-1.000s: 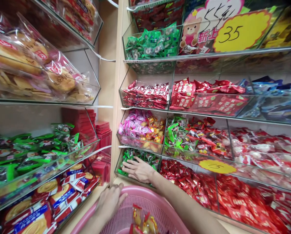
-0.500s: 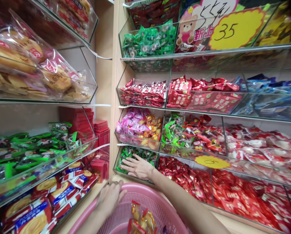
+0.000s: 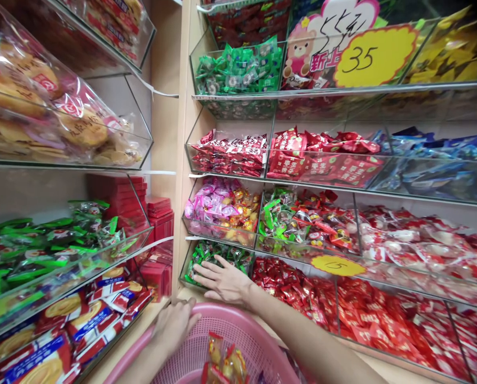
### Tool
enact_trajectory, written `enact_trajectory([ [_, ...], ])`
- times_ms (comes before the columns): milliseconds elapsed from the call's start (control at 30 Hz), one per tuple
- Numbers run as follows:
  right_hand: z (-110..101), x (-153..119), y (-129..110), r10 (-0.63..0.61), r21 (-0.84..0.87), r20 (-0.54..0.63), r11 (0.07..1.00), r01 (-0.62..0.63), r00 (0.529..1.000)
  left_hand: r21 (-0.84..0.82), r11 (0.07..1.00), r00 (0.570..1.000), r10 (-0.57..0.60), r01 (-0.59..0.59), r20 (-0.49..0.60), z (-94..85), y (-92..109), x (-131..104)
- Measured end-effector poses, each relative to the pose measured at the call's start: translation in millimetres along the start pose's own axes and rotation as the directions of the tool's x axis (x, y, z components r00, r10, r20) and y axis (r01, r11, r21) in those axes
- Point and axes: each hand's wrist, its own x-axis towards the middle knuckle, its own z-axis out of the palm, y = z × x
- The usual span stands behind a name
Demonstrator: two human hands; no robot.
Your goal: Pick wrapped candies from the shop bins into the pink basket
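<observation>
With fingers curled over its rim, my left hand [image 3: 175, 322] holds a pink plastic basket [image 3: 238, 319]. Inside the basket lie several clear packets of yellowish wrapped sweets [image 3: 227, 362] with red edges. My right hand [image 3: 222, 280] is stretched out, palm down and fingers spread, over the lowest left bin of green-wrapped candies [image 3: 206, 250]. It covers part of that bin, and no candy shows between its fingers. Whether the palm touches the candies I cannot tell.
Red-wrapped candies [image 3: 294, 288] fill bins right of my right hand. Above are pink-wrapped candies [image 3: 212, 197] behind a clear front panel. A yellow price tag [image 3: 336, 265] hangs on the shelf edge. Left stand packaged biscuits [image 3: 90, 320] and red boxes [image 3: 158, 226].
The view has turned slightly right, so the shelves sit a little further left. My right hand remains spread over the green candies, and my left hand stays on the basket rim.
</observation>
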Motion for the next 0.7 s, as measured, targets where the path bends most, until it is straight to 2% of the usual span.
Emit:
enact_trajectory([
  [167, -57, -2, -7, -0.074, -0.151, -0.096, 0.987, 0.059, 0.993, 0.000, 1.000, 1.000, -0.004, 0.004, 0.019, -3.8, 5, 1],
  [233, -86, -1, -3, -0.063, -0.205, -0.159, 0.978, 0.029, 0.985, -0.016, 1.000, 1.000, 0.002, -0.002, 0.010, -3.2, 4, 1],
  [333, -127, 4, 14, 0.105, -0.248, -0.282, 0.952, -0.179, 0.954, -0.041, 0.999, 1.000, 0.000, 0.000, -0.004, -1.3, 2, 1],
  [400, -149, 7, 31, 0.259, -0.256, -0.309, 0.904, -0.342, 0.915, -0.045, 0.999, 1.000, 0.000, -0.001, -0.011, -0.8, 0, 0],
  [467, -165, 9, 49, 0.408, -0.278, -0.234, 0.841, -0.463, 0.882, -0.040, 0.999, 1.000, 0.001, -0.002, -0.014, -1.3, -1, -2],
  [567, -176, 12, 71, 0.585, -0.330, -0.033, 0.759, -0.561, 0.810, -0.037, 0.999, 1.000, -0.003, 0.003, -0.010, -2.8, -1, -4],
  [633, -176, 15, 80, 0.635, -0.348, 0.034, 0.732, -0.586, 0.772, -0.035, 0.999, 1.000, -0.008, 0.008, -0.001, -3.6, -1, -4],
  [700, -173, 21, 83, 0.644, -0.354, 0.042, 0.725, -0.591, 0.764, -0.032, 0.999, 1.000, -0.006, 0.007, 0.007, -4.0, -1, -4],
])
